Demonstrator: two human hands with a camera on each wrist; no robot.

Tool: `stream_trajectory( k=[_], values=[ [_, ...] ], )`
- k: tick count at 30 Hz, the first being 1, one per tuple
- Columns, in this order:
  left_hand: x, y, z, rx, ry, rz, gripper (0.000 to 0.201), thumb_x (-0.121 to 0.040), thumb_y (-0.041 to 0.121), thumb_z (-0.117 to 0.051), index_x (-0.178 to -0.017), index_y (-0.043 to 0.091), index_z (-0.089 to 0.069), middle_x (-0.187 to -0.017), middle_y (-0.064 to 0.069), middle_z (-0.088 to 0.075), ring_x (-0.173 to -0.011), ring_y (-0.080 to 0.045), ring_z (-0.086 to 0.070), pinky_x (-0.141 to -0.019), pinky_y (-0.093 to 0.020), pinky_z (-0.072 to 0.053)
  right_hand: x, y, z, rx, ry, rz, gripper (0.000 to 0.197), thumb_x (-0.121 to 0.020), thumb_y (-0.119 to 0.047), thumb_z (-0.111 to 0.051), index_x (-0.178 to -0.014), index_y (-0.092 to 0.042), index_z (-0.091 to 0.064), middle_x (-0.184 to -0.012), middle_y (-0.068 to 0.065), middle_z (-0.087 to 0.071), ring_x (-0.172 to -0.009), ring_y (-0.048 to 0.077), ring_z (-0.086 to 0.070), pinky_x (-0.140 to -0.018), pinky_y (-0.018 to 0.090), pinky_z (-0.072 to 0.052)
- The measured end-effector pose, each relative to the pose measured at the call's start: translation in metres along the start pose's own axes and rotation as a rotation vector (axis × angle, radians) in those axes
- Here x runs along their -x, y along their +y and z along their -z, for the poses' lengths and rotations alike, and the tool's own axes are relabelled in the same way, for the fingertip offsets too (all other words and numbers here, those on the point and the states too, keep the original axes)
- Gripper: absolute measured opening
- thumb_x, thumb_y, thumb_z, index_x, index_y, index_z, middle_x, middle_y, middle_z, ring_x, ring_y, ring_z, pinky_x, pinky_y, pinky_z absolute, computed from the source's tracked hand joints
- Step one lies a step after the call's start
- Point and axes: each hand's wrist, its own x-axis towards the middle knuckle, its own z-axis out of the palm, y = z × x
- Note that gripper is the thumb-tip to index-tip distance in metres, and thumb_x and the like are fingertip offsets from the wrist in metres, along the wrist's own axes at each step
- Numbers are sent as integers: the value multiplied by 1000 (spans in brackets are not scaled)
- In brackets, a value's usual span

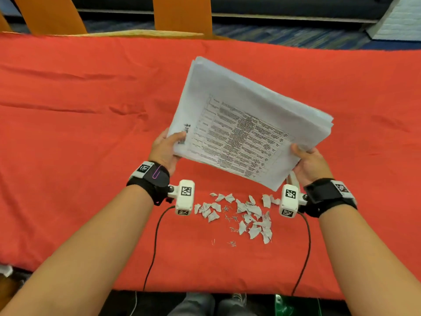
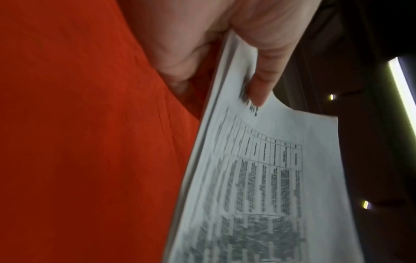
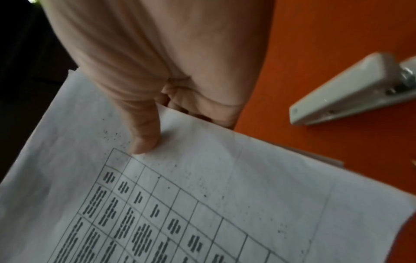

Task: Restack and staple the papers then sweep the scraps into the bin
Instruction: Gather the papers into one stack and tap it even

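A thick stack of white papers [image 1: 243, 124] with a printed table on top is held tilted above the red tablecloth [image 1: 91, 133]. My left hand [image 1: 167, 145] grips its near left corner, thumb on top [image 2: 261, 85], fingers underneath. My right hand [image 1: 306, 159] pinches the near right edge, thumb pressed on the top sheet [image 3: 144, 138]. Torn paper scraps [image 1: 241, 213] and loose staples [image 1: 232, 242] lie scattered on the cloth between my wrists. A white stapler [image 3: 351, 92] lies on the cloth beside my right hand; in the head view only a sliver [image 1: 293, 179] shows under the stack.
The table's near edge [image 1: 205, 290] runs just above my knees. Orange chair backs [image 1: 182, 14] stand beyond the far edge. A green object [image 1: 296, 304] sits on the floor at the lower right. Camera cables hang from both wrists.
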Motion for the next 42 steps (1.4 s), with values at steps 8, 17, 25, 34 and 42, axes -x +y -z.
stream_trajectory(
  k=[8, 17, 25, 34, 42],
  values=[
    [-4, -26, 18, -593, 32, -125, 27, -83, 3, -67, -110, 7, -65, -109, -10, -68, -95, -22, -65, -88, -33, -51, -4, 3, -21, 201, -62, 105, 41, -59, -23, -79, -97, -17, -65, -89, -9, -75, -86, 9, -68, -82, 28, -54],
    [-6, -54, 33, -499, 102, -13, 36, -71, -1, -76, -102, 11, -63, -100, -8, -67, -89, -22, -63, -80, -33, -50, -10, 36, -17, 399, -90, 32, 40, -74, 17, -62, -96, -16, -64, -90, 0, -67, -85, 13, -61, -80, 23, -50],
    [-8, -47, 25, -436, 106, -55, 30, -71, 0, -76, -96, 13, -66, -91, -1, -70, -83, -15, -66, -78, -29, -49, -12, 30, -23, 307, -12, 28, 26, -69, 4, -70, -91, -9, -69, -90, 5, -69, -89, 20, -63, -85, 32, -49],
    [4, -45, 18, -351, 88, -92, 23, -70, 23, -83, -85, 22, -65, -87, 1, -70, -78, -15, -65, -70, -29, -52, -5, 22, -34, 329, -10, 60, 45, -67, -58, -74, -94, -22, -72, -95, 2, -74, -85, 16, -68, -78, 32, -53],
    [7, -44, 15, -259, 158, -53, 38, -90, 42, -58, -62, 19, -47, -43, 13, -50, -39, -3, -45, -41, -11, -35, -10, 20, -38, 303, 176, 121, 33, -72, -51, -69, -78, -22, -54, -70, 2, -44, -64, 14, -41, -64, 31, -31]
  ],
)
